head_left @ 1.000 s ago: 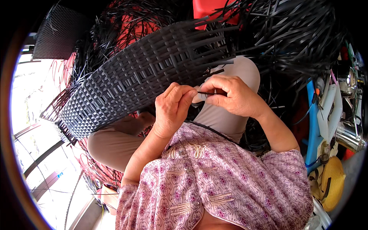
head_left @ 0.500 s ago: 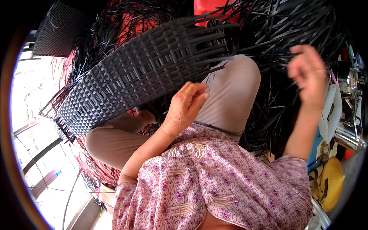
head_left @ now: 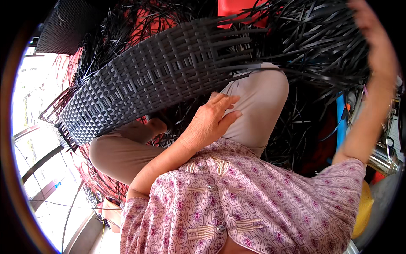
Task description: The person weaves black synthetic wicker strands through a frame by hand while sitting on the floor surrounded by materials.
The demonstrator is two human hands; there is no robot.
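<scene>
A long woven panel (head_left: 139, 80) of flat dark grey strips lies slanted across my crossed legs, its loose strip ends (head_left: 239, 46) fanning out beside my raised knee. Below those ends, my left hand (head_left: 213, 120) rests near the thigh, thumb apart from the fingers and nothing visible in them. Reaching to the upper right, my right hand (head_left: 374, 40) is beside a big heap of loose black strips (head_left: 317, 38). Motion smears its fingers and the picture's rim cuts them off, so any strip in them is hidden.
Something red (head_left: 234, 9) stands behind the panel's loose ends. Another dark woven piece (head_left: 65, 27) is at the far left. Shiny metal ware (head_left: 385, 158) and a yellow item (head_left: 363, 211) sit at the right. More strips tangle over a red surface behind the panel.
My right hand has swung up and outward to the right, toward the strip heap. My left hand has shifted slightly right, its thumb now farther from the fingers. The panel has barely moved.
</scene>
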